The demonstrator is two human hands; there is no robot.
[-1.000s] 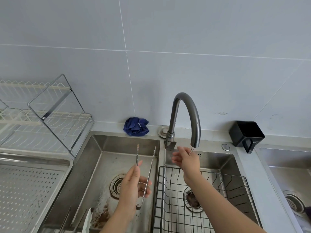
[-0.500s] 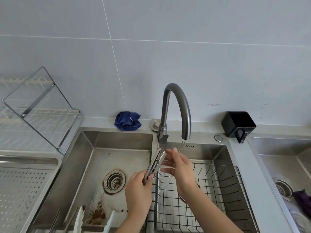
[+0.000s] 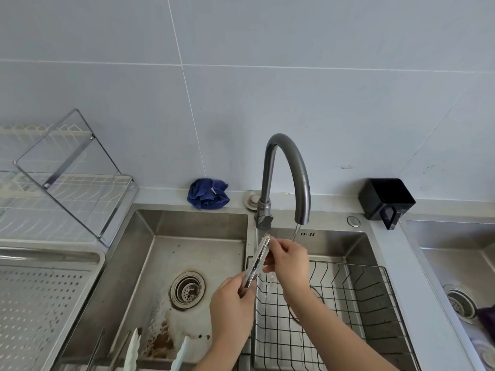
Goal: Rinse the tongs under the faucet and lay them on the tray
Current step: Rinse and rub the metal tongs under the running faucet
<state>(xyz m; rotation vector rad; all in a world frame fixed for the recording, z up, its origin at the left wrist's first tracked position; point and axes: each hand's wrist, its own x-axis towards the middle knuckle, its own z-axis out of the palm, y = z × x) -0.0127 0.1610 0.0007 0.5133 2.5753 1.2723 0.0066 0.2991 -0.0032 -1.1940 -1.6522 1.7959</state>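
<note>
slim serrated steel tongs point(image 3: 255, 261) squeezed together over the sink divider, tips pointing 12 o'clock at the base of the dark grey gooseneck faucet point(image 3: 288, 167). left hand point(image 3: 231, 303) grips the hinge end, right hand point(image 3: 288, 261) pinches the arms near the tips. thin water stream point(image 3: 295, 231) falls at 2 o'clock of the tips, so the rinse may miss the brown residue. wet metal could slip or spring apart into the stained basin point(image 3: 166, 263). perforated steel tray point(image 3: 53, 254) well apart at 9 o'clock.

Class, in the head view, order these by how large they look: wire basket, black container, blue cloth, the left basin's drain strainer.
Largest: wire basket, by far.
Next: black container.
Last, unranked: blue cloth and drain strainer look about alike, and the strainer lies nearer the camera.
</note>
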